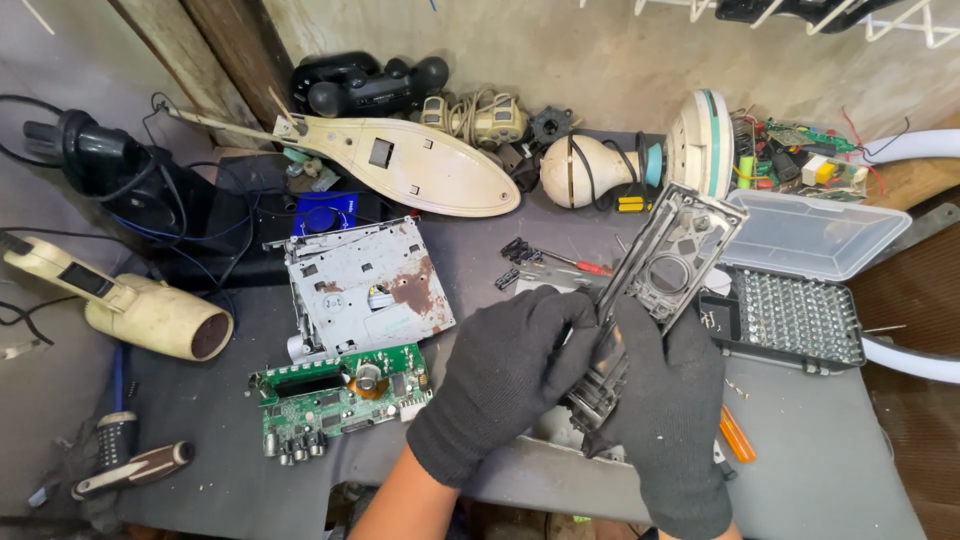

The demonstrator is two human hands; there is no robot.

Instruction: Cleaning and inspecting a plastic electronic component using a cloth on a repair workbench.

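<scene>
Both gloved hands grip a grey plastic faceplate frame [660,280] above the table [820,450]. Left hand [505,375] fingers wrap its lower end; right hand [665,400] fingers clasp its underside. A green circuit board [340,395] lies left of the fingers.

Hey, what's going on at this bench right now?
A person in black gloves grips a long plastic faceplate frame with both hands, left hand and right hand, above a grey mat. A green circuit board and rusty metal chassis lie to the left, an open screwdriver bit case to the right.
</scene>
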